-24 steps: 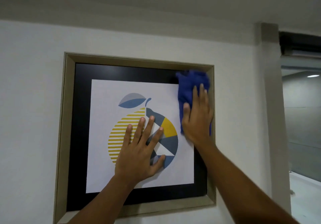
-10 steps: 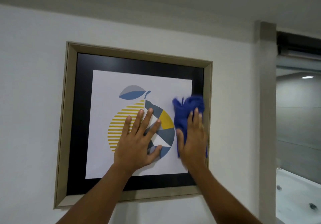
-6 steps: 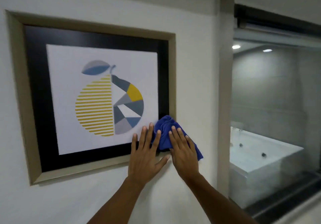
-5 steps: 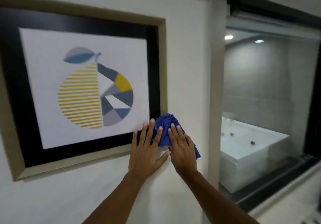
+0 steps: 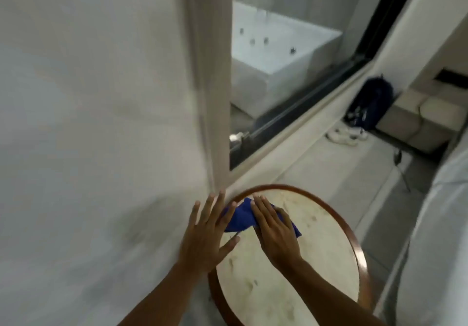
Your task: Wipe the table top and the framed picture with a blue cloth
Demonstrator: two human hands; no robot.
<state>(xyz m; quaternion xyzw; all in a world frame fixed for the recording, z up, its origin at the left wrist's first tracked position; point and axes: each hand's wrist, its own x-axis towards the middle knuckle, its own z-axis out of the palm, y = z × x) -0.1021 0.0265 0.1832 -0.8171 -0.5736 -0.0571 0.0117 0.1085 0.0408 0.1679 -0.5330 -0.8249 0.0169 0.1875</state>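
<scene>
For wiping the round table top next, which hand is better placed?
The right hand: it lies flat on the cloth, over the table. The left hand is spread open and bare beside the cloth, at the table's edge.

We have one view, from the head. It looks steeply down, close over the round surface [image 5: 291, 270] beside the wall [image 5: 88, 123].

Cloth [image 5: 240, 218]: solid deep blue. Round table top [image 5: 291, 275]: cream, mottled with faint brown marks; rim [image 5: 358, 247] reddish brown. Wall [image 5: 88, 123]: plain white. Bag [image 5: 372, 103]: dark navy.
</scene>
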